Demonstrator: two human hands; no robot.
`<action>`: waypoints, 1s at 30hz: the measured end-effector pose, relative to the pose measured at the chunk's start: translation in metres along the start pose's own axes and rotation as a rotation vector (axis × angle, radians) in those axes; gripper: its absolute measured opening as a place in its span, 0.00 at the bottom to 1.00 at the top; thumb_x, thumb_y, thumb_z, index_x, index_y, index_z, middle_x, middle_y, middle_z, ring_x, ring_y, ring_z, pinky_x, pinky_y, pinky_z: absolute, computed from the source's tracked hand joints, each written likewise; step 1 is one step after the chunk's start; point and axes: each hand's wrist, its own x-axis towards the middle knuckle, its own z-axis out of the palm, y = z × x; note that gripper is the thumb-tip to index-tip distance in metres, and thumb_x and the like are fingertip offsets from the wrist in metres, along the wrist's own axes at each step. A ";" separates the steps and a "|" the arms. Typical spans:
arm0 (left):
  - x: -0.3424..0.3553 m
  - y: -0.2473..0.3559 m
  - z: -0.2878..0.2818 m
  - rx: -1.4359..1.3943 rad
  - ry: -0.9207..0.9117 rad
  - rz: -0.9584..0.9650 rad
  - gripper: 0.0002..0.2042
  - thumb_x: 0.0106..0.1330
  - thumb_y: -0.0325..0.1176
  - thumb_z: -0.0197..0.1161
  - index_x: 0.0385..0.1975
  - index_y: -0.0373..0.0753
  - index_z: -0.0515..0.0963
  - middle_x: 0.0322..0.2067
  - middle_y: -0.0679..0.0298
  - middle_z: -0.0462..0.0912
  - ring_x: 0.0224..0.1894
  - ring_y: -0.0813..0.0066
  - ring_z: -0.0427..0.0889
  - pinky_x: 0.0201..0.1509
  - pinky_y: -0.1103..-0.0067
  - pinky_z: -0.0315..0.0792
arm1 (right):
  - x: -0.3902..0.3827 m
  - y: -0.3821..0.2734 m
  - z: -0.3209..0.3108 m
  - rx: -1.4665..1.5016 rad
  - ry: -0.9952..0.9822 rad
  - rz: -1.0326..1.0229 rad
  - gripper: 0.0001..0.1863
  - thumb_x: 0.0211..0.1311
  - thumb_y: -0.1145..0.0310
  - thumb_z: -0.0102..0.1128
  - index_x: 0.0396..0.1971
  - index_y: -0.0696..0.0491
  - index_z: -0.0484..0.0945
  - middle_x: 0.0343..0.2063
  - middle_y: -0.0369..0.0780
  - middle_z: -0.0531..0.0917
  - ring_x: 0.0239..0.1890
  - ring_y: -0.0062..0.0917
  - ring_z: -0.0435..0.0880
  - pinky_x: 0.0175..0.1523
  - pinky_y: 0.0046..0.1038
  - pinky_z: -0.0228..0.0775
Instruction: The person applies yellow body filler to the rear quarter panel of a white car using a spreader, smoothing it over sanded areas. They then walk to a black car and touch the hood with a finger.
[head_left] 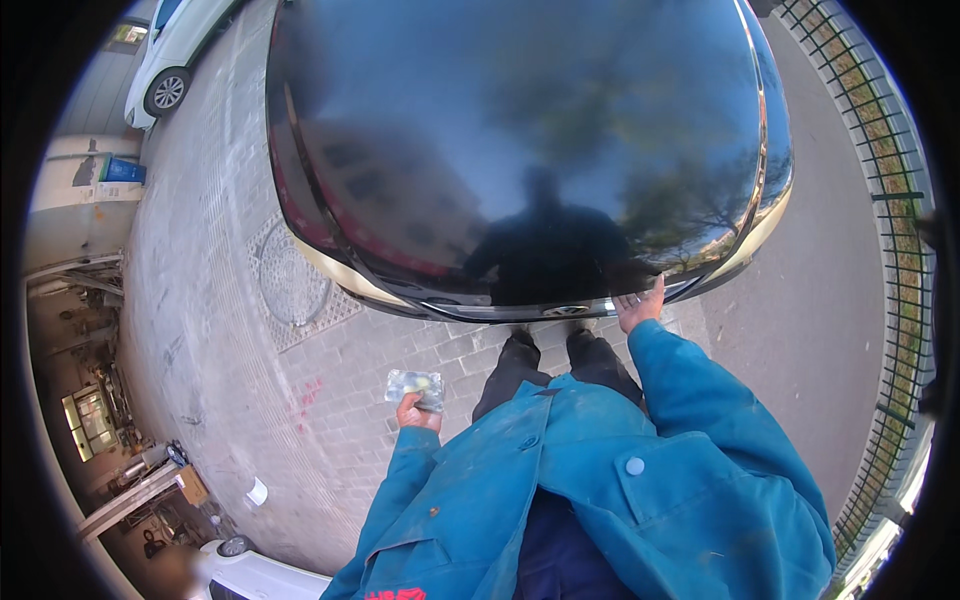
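Note:
My left hand [420, 414] is out to the left, above the paving, closed on a small clear plastic packet [408, 381]. Something pale and yellowish shows inside it, too unclear to name. At the front edge of a glossy black car hood [420, 150], my right hand [638, 304] touches the car just right of the badge, its fingers spread and the thumb apart. Whether the fingertips reach under the edge cannot be made out. The hood looks down, and my dark reflection shows in it.
Grey paving with a round manhole cover [292, 272] lies left of the car. A green wire fence [890, 200] runs along the right. White cars stand at the upper left [185, 60] and lower left [265, 578]. A cluttered open workshop [95, 400] is at the far left.

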 end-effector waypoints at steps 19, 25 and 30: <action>0.049 -0.050 0.133 -0.116 -0.073 -0.079 0.15 0.77 0.31 0.62 0.61 0.40 0.81 0.57 0.58 0.89 0.61 0.53 0.87 0.73 0.53 0.76 | -0.027 0.004 0.014 0.150 -0.067 0.066 0.46 0.65 0.29 0.70 0.67 0.52 0.75 0.69 0.42 0.78 0.71 0.42 0.76 0.83 0.49 0.61; 0.070 -0.073 0.173 -0.165 -0.147 -0.135 0.18 0.79 0.36 0.59 0.64 0.40 0.79 0.61 0.53 0.86 0.65 0.44 0.83 0.78 0.40 0.68 | -0.023 0.007 0.013 0.126 -0.104 0.015 0.50 0.67 0.27 0.67 0.72 0.54 0.72 0.72 0.43 0.75 0.75 0.40 0.73 0.85 0.46 0.56; 0.072 -0.076 0.181 -0.071 -0.131 -0.142 0.15 0.79 0.36 0.60 0.61 0.42 0.81 0.57 0.56 0.89 0.61 0.47 0.86 0.72 0.44 0.74 | -0.028 0.020 -0.004 0.193 -0.252 0.081 0.51 0.68 0.28 0.68 0.73 0.56 0.71 0.72 0.45 0.75 0.78 0.41 0.70 0.86 0.47 0.52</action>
